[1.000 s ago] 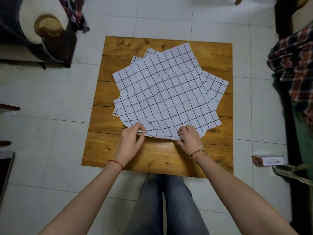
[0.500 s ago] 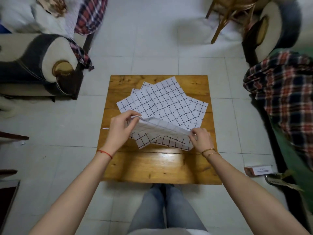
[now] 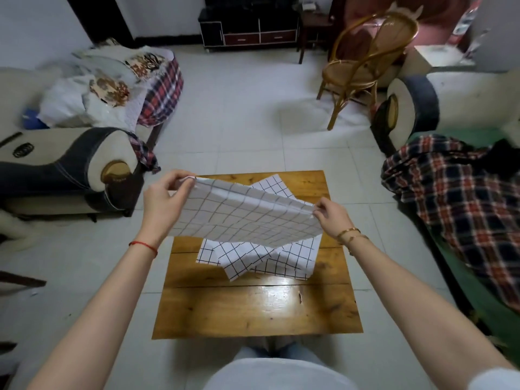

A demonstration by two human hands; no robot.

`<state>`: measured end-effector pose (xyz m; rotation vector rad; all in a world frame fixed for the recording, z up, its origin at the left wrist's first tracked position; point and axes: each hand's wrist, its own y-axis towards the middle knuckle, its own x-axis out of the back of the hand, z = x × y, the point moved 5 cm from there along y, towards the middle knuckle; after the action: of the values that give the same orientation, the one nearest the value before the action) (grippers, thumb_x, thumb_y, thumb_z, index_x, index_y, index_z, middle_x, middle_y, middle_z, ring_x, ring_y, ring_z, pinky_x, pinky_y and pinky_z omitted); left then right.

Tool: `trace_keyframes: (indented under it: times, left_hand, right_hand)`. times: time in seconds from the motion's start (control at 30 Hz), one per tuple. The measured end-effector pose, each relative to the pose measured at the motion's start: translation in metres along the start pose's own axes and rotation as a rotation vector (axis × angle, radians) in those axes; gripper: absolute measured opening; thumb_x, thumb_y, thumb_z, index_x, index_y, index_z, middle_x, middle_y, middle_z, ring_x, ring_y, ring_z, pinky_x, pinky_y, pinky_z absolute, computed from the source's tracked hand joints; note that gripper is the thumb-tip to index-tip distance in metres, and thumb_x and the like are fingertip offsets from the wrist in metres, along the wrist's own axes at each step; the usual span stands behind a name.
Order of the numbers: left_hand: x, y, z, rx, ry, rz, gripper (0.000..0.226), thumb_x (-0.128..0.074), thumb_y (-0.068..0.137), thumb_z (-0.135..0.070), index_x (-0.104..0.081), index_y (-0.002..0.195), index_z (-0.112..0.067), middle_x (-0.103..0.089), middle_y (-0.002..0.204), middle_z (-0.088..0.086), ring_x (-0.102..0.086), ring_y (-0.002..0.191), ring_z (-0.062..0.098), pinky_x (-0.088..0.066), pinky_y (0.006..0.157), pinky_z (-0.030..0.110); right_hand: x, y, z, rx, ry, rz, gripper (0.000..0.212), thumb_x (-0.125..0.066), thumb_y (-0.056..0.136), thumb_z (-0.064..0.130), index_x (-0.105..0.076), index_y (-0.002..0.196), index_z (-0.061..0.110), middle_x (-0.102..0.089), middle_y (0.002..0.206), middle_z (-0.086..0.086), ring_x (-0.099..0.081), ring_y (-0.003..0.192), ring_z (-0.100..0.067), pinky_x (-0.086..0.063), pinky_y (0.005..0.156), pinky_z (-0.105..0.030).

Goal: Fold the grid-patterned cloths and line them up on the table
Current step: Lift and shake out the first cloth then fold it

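both arms extended forward, raised, elbows slightly bent. left hand (image 3: 163, 199) higher and further out, thumb and fingers pinched on a corner of the grid-patterned cloth (image 3: 244, 218). right hand (image 3: 332, 215) lower, same pinch on the opposite corner. red string on left wrist, gold bangles on right. hands well apart, cloth stretched between them.

We see a white cloth (image 3: 247, 218) crossed by a thin black grid, and more white black-gridded cloths (image 3: 261, 260) on the honey-brown wooden desk (image 3: 253, 308). The floor (image 3: 247, 114) is pale tile; a red, navy and white plaid blanket (image 3: 455, 192) lies at right.
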<state>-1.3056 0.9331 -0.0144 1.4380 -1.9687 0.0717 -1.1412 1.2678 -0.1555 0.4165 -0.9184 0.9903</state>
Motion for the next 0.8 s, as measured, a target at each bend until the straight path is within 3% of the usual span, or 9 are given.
trace_keyframes:
  times: [0.13, 0.2, 0.37, 0.5, 0.63, 0.8]
  left_hand:
    - [0.026, 0.011, -0.005, -0.027, -0.026, -0.029, 0.013, -0.063, 0.092, -0.025, -0.070, 0.100, -0.019, -0.070, 0.088, 0.002, -0.066, 0.087, 0.018, -0.055, 0.080, 0.037]
    - [0.037, 0.014, -0.009, -0.035, -0.033, -0.044, 0.011, -0.063, 0.092, -0.027, -0.069, 0.100, -0.023, -0.070, 0.090, 0.001, -0.066, 0.089, 0.019, -0.056, 0.082, 0.041]
    - [0.057, 0.011, -0.026, -0.072, -0.030, -0.078, 0.008, -0.062, 0.092, -0.026, -0.067, 0.097, -0.030, -0.069, 0.092, -0.004, -0.065, 0.090, 0.010, -0.054, 0.082, 0.030]
    - [0.057, 0.006, -0.046, -0.121, 0.030, -0.063, 0.008, -0.061, 0.093, -0.026, -0.067, 0.096, -0.023, -0.066, 0.084, -0.008, -0.059, 0.078, -0.008, -0.044, 0.066, 0.004]
    - [0.046, 0.009, -0.063, -0.217, 0.057, -0.023, 0.008, -0.062, 0.092, -0.027, -0.068, 0.091, -0.023, -0.063, 0.077, -0.016, -0.055, 0.070, -0.004, -0.040, 0.061, 0.009]
    - [0.016, 0.010, -0.086, -0.290, 0.071, 0.089, 0.011, -0.067, 0.090, -0.024, -0.071, 0.085, -0.015, -0.064, 0.072, -0.015, -0.056, 0.067, -0.007, -0.040, 0.060, 0.011]
  right_hand:
    - [0.029, 0.001, 0.023, 0.060, 0.068, -0.050, 0.010, -0.054, 0.091, 0.019, -0.050, 0.083, 0.020, -0.064, 0.085, 0.003, -0.059, 0.083, -0.024, -0.039, 0.073, -0.029]
    - [0.043, 0.002, 0.031, 0.086, 0.089, -0.070, 0.009, -0.056, 0.091, 0.022, -0.051, 0.083, 0.018, -0.064, 0.085, 0.005, -0.059, 0.081, -0.022, -0.036, 0.069, -0.026]
    - [0.069, -0.002, 0.049, 0.142, 0.051, -0.128, 0.016, -0.057, 0.091, 0.027, -0.058, 0.090, 0.010, -0.058, 0.078, 0.000, -0.055, 0.075, -0.021, -0.032, 0.064, -0.026]
    - [0.081, -0.006, 0.067, 0.251, -0.006, -0.126, 0.013, -0.063, 0.088, 0.028, -0.060, 0.089, 0.015, -0.060, 0.081, 0.005, -0.059, 0.083, -0.020, -0.041, 0.070, -0.030]
    - [0.091, -0.010, 0.111, 0.430, 0.007, -0.164, 0.024, -0.067, 0.082, 0.042, -0.061, 0.098, 0.024, -0.061, 0.088, 0.014, -0.057, 0.089, -0.012, -0.047, 0.084, -0.041]
    - [0.096, -0.026, 0.190, 0.695, 0.098, -0.197, 0.033, -0.071, 0.079, 0.043, -0.063, 0.101, 0.018, -0.066, 0.093, 0.007, -0.058, 0.088, -0.009, -0.045, 0.083, -0.026]
